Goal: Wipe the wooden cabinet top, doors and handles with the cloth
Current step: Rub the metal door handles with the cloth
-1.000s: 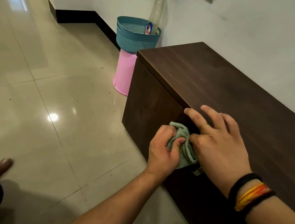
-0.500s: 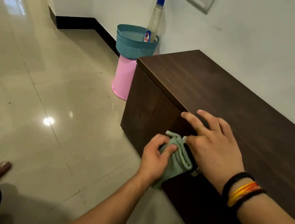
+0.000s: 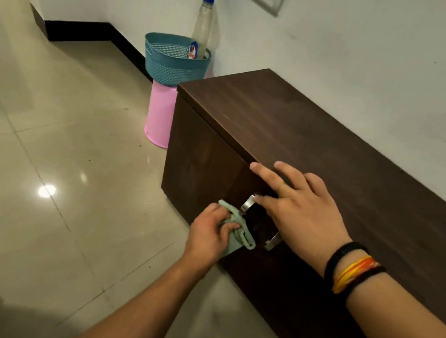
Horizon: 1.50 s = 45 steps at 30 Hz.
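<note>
Sliding down off the handle (image 3: 248, 204), the left hand (image 3: 208, 237) grips the bunched cloth (image 3: 238, 232) just below the open right hand (image 3: 300, 211) (handle's upper end now bare).

Cabinet top (image 3: 320, 142) bare, free to pass along, wall (image 3: 374, 61) close behind. Front blocked at handle (image 3: 248, 205) by right hand (image 3: 303, 217) & left hand (image 3: 211, 236) w/ cloth (image 3: 238, 232). Far end: basket (image 3: 174, 61) on pink bin (image 3: 160, 114), just beside. Floor (image 3: 61, 146) open.
</note>
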Tool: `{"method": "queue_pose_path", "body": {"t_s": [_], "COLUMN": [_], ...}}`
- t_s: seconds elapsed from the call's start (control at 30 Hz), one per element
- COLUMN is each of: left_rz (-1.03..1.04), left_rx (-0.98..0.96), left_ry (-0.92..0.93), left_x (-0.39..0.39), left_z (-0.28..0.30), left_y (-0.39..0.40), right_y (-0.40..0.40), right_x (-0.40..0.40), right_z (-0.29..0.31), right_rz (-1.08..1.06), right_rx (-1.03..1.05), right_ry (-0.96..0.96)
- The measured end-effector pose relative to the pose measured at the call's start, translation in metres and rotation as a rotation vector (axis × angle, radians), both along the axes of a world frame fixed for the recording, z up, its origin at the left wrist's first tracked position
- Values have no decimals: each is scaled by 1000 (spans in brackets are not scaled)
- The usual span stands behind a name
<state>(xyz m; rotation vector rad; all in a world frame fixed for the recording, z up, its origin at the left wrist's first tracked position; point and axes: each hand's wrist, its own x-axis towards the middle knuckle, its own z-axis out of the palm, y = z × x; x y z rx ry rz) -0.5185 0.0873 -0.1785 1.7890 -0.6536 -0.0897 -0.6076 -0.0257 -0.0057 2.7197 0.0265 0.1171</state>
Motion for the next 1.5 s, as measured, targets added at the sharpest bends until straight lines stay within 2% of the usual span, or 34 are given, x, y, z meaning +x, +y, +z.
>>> {"method": "queue_pose_path", "body": {"t_s": [0.17,0.3,0.47,0.63,0.8,0.97,1.2,1.5], "left_rz": [33,37,4,-72,-102,-156,-118,-25], "left_rx": [-1,0,-43,-81,-142,-179,-206,-262], "left_ry": [102,183,244,217,266,249,150,160], "left_x": [-6,-15,-24,-24,-23,-23,-43,-72], "left_z": [6,9,5,5,5,12,29,13], "left_y": [3,7,13,9,6,4,-13,-27], "right_y": [-17,-12,-12,-16,-21,-20,-25,-24], "right_x": [-59,-87,-83,-78,-76,-74,-72,-72], "right_z": [9,-1,-25,-35,-40,-43,-51,-51], "right_rz": [-117,-41,7,120,125,118,132,150], "right_rx": [25,-26,-120,-263,-310,-320,-385,-427], "right_ry": [-164,-298,-217,-265,-238,-294,-344,-369]}}
